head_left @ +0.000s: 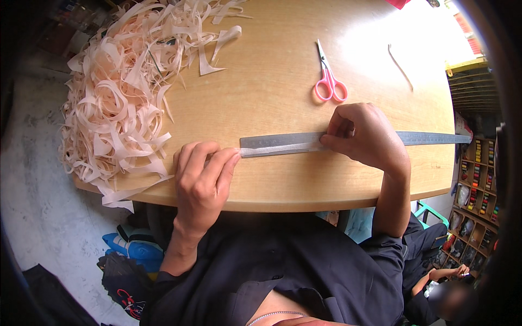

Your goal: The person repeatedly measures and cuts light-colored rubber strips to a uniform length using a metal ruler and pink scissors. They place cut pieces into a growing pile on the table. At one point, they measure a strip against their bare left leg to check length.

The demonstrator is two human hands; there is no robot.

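A long grey metal ruler point(272, 140) lies across the table near its front edge. Along it stretches a narrow, pale, translucent strip point(285, 148), perhaps fabric. At the ruler's left end, my left hand point(202, 182) pinches one end of the strip between thumb and fingers. Closed in a pinch too, my right hand point(367, 136) has its fingertips on the strip farther along and covers the middle of the ruler. Just beyond my right hand rests a pair of scissors point(325, 79) with pink handles, blades pointing away.
A big tangled heap of pale peach strips point(117, 103) covers the left side of the wooden table point(266, 70), some hanging over the edge. A thin curved strip point(401, 68) lies at far right. Beyond the table's right side are shelves of colourful spools point(477, 174) and another person point(435, 288).
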